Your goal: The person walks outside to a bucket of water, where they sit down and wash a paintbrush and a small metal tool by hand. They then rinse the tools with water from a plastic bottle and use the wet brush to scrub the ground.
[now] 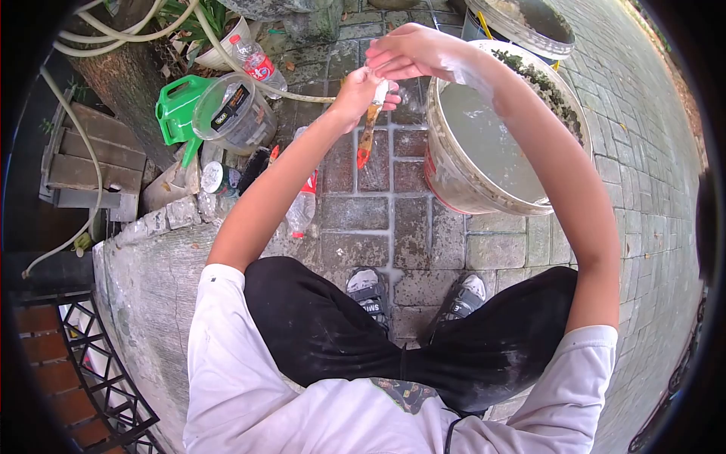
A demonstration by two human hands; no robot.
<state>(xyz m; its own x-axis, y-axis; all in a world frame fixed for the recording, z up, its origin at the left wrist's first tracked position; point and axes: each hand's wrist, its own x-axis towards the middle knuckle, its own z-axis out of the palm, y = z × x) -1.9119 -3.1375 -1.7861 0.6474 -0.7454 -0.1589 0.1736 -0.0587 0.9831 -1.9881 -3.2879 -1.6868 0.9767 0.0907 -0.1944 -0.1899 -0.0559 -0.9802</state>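
Left hand curled around the pale upper end of a brush-like tool, whose orange tip points down over the paving, beside the bucket of cloudy liquid. The right hand is loosely open, fingers extended just above; whether it touches the tool cannot be told.

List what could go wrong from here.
1. The slim brown tool with an orange tip might slip from the left hand onto the grey brick paving.
2. The right forearm crosses above the round whitish plastic bucket; a bump could slop its cloudy water.
3. The clear, red-labelled plastic bottle lying near the left foot could get kicked.
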